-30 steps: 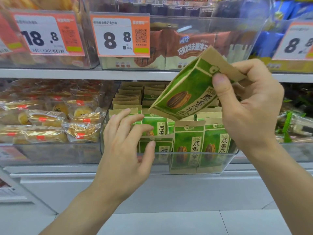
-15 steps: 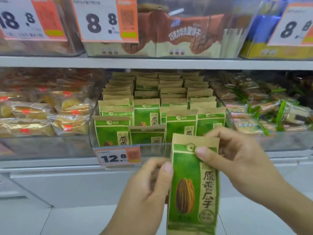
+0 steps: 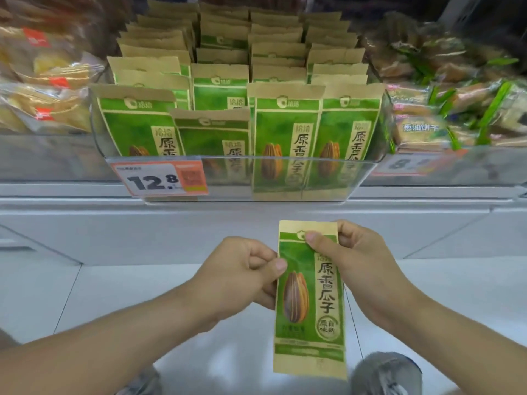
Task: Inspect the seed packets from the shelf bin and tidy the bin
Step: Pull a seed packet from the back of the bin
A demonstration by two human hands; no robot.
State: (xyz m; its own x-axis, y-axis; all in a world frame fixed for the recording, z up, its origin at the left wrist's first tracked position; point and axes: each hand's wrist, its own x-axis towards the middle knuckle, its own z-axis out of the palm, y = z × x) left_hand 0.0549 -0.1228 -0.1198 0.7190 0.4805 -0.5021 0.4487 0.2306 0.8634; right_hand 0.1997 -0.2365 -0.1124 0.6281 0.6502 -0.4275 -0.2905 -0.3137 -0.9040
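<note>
Item: seed packet (image 3: 309, 297); green and kraft paper, tall and narrow, held upright face toward you, below and in front of the shelf bin (image 3: 285, 178); well clear of the bin's front wall.

Grip: your left hand (image 3: 242, 276) pinches the packet's left edge about a third of the way down, thumb on the face; your right hand (image 3: 350, 260) pinches the top right corner, thumb over the logo, fingers behind; both hands closed on the packet.

Handling, by judgement: light; paper skin likely creases if squeezed hard; contents loose, so the body will flex and sag if held by one corner alone; the flat sealed top band and side edges look the safest holds; turn it by the edges to read the back.

Stock: bin of clear plastic, filled with upright rows of the same packets; one front packet (image 3: 212, 138) sits lower than its neighbours and may want straightening; price tag (image 3: 159, 179) clipped to the bin's left front.

Surroundings: shelf (image 3: 57, 192) pale grey; wrapped cakes (image 3: 42, 89) in the bin to the left; green-trimmed biscuit packs (image 3: 445, 115) to the right; pale tiled floor (image 3: 114, 295) below; grey shoes at the frame's bottom edge.
</note>
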